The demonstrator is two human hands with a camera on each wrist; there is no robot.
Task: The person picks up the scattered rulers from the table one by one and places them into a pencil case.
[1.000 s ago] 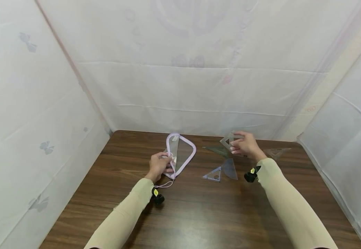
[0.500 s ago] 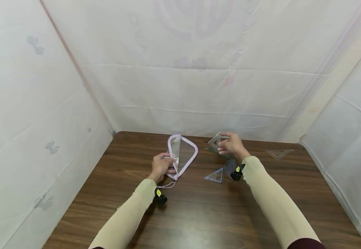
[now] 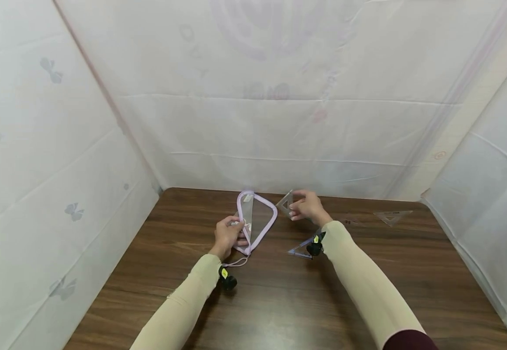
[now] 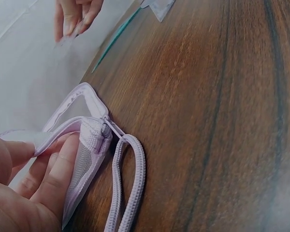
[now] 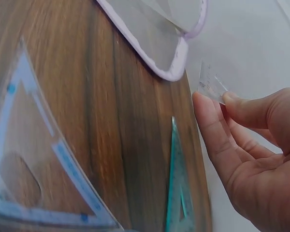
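A mesh zip pouch with a lilac edge [image 3: 265, 232] and a zip-pull loop [image 4: 137, 174] lies at the back middle of the table. My left hand [image 3: 227, 236] pinches its near rim between thumb and fingers, holding the mouth apart; some fingers are inside in the left wrist view. To the right of the pouch, my right hand [image 3: 307, 206] pinches a clear triangular set square [image 3: 285, 203] above the table. Below that hand, a green set square [image 5: 180, 193] lies flat. A blue-edged set square [image 3: 297, 252] lies nearer me, partly covered by the right wrist.
Another clear set square [image 3: 392, 217] lies at the back right of the brown wooden table [image 3: 262, 301]. Beside it is a faint clear piece with reddish marks [image 3: 353, 221]. White sheeting [image 3: 253, 126] walls in the back and both sides.
My right hand has moved left with the clear set square, from the right side to beside the pouch. My left hand keeps its hold on the pouch rim.
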